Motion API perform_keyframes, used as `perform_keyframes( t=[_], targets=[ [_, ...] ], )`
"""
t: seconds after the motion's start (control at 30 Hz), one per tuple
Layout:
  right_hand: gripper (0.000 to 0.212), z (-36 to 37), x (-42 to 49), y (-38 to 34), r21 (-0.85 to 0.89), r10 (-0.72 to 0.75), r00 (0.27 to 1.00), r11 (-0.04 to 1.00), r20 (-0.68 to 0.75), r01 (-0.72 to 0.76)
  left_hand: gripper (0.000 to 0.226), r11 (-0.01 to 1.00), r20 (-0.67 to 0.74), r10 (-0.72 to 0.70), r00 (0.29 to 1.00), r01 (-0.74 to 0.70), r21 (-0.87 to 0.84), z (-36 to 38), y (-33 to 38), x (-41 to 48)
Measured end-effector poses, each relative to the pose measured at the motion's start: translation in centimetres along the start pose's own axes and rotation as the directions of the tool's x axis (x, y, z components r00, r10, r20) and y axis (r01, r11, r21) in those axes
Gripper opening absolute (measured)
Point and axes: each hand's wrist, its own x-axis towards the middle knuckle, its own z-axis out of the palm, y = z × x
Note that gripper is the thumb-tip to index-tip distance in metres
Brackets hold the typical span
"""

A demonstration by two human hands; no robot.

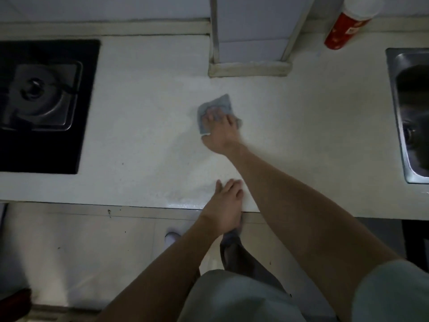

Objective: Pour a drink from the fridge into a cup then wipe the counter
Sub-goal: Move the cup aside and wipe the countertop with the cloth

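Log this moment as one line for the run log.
phase: wiping | right hand: presses grey cloth flat on white counter | left hand: rests open on the counter's front edge

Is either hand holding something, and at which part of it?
The right hand presses the small grey-blue cloth onto the white counter, fingers over its middle. The left hand rests on the counter edge, holding nothing.
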Motion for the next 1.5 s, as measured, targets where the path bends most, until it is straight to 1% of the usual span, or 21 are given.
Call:
perform_keyframes(
  t=[0.07, 0.13, 0.23, 0.33, 0.4, 0.5, 0.57, 0.67, 0.77, 0.8, 0.83, 0.87, 0.9, 0.97, 1.03, 1.1, 1.2, 1.27, 1.33, 1.43, 1.5],
  targets=[
    [0.049, 1.2, -1.5, -1.0, -0.084, -0.241, 0.971, 0.967, 0.002, 0.240, 0.056, 1.000, 0.007, 0.006, 1.000, -0.006, -0.021, 0.3, -0.4, -0.2],
    [0.045, 2.5, -3.8, 0.6, -0.099, -0.407, 0.913, 0.909, 0.000, 0.405, 0.061, 1.000, 0.029, 0.005, 1.000, -0.004, -0.026, 0.6, -0.7, -0.3],
    [0.044, 3.1, -6.7, 6.0, -0.051, -0.492, 0.865, 0.871, -0.104, 0.489, 0.066, 0.998, 0.036, 0.004, 0.999, -0.002, -0.067, 0.5, -0.6, -0.3],
    [0.036, 1.6, -9.5, 12.5, 0.085, -0.317, 0.927, 0.937, -0.198, 0.339, 0.066, 0.998, 0.039, 0.004, 0.999, -0.002, -0.064, 0.3, -0.1, -0.4],
    [0.034, 0.8, -10.8, 17.4, 0.129, -0.199, 0.926, 0.959, -0.321, 0.251, 0.064, 0.999, 0.041, -0.008, 0.999, 0.010, -0.053, 0.3, 0.1, -0.4],
    [0.037, -0.1, -13.4, 22.6, 0.158, 0.163, 0.909, 0.981, -0.382, -0.110, 0.055, 0.999, 0.038, -0.017, 0.999, 0.018, -0.035, -0.2, 0.3, -0.1],
    [0.042, -0.3, -15.9, 23.0, 0.180, 0.387, 0.832, 0.922, -0.397, -0.343, 0.051, 0.999, 0.031, -0.027, 0.999, 0.028, -0.037, -0.6, 0.5, 0.2],
    [0.047, 0.7, -18.1, 20.5, 0.237, 0.642, 0.621, 0.756, -0.450, -0.610, 0.050, 0.998, 0.025, -0.046, 0.999, 0.047, -0.034, -0.9, 0.6, 0.7],
    [0.057, 0.8, -16.5, 16.3, 0.387, 0.872, 0.399, 0.485, -0.285, -0.784, 0.046, 0.996, 0.022, -0.060, 0.998, 0.062, -0.071, -1.1, 0.7, 0.8],
    [0.060, 0.4, -15.4, 15.0, 0.416, 0.916, 0.345, 0.400, -0.204, -0.817, 0.046, 0.994, 0.012, -0.066, 0.998, 0.067, -0.091, -1.1, 0.7, 0.8],
    [0.063, 0.0, -14.3, 13.8, 0.421, 0.934, 0.329, 0.358, -0.142, -0.834, 0.047, 0.991, 0.005, -0.072, 0.997, 0.072, -0.115, -1.1, 0.8, 0.7],
    [0.064, -0.4, -13.3, 12.6, 0.417, 0.929, 0.357, 0.365, -0.100, -0.833, 0.048, 0.987, -0.004, -0.078, 0.997, 0.077, -0.141, -1.0, 0.8, 0.6],
    [0.063, -0.5, -12.4, 11.4, 0.398, 0.900, 0.422, 0.428, -0.107, -0.812, 0.050, 0.983, -0.009, -0.084, 0.996, 0.082, -0.164, -0.9, 0.8, 0.5],
    [0.062, 0.1, -11.4, 8.9, 0.284, 0.750, 0.628, 0.661, -0.210, -0.695, 0.053, 0.979, -0.018, -0.093, 0.995, 0.088, -0.185, -0.6, 0.8, 0.5],
    [0.062, 0.9, -11.7, 7.4, 0.144, 0.485, 0.828, 0.875, -0.281, -0.463, 0.052, 0.984, -0.028, -0.092, 0.995, 0.087, -0.157, -0.4, 0.8, 0.5],
    [0.057, 1.9, -12.6, 8.1, 0.015, 0.171, 0.941, 0.985, -0.291, -0.174, 0.048, 0.991, -0.036, -0.080, 0.996, 0.075, -0.112, -0.3, 0.7, 0.5],
    [0.052, 2.3, -14.3, 12.1, -0.092, -0.208, 0.944, 0.977, -0.257, 0.191, 0.043, 0.995, -0.046, -0.062, 0.997, 0.058, -0.087, -0.1, 0.6, 0.5],
    [0.044, 1.5, -15.4, 15.2, -0.088, -0.295, 0.907, 0.955, -0.300, 0.282, 0.043, 0.993, -0.066, -0.065, 0.996, 0.058, -0.099, 0.1, 0.5, 0.5],
    [0.040, 0.2, -16.9, 17.6, -0.062, -0.227, 0.906, 0.974, -0.356, 0.219, 0.044, 0.991, -0.061, -0.065, 0.996, 0.057, -0.122, 0.2, 0.6, 0.5],
    [0.046, -0.8, -18.9, 18.9, -0.025, -0.036, 0.927, 0.999, -0.374, 0.029, 0.044, 0.988, -0.039, -0.070, 0.997, 0.064, -0.144, 0.0, 0.8, 0.4],
    [0.051, -1.8, -19.3, 17.4, -0.015, 0.080, 0.952, 0.996, -0.297, -0.088, 0.044, 0.987, -0.028, -0.068, 0.997, 0.063, -0.144, -0.1, 0.7, 0.4]
  ],
)
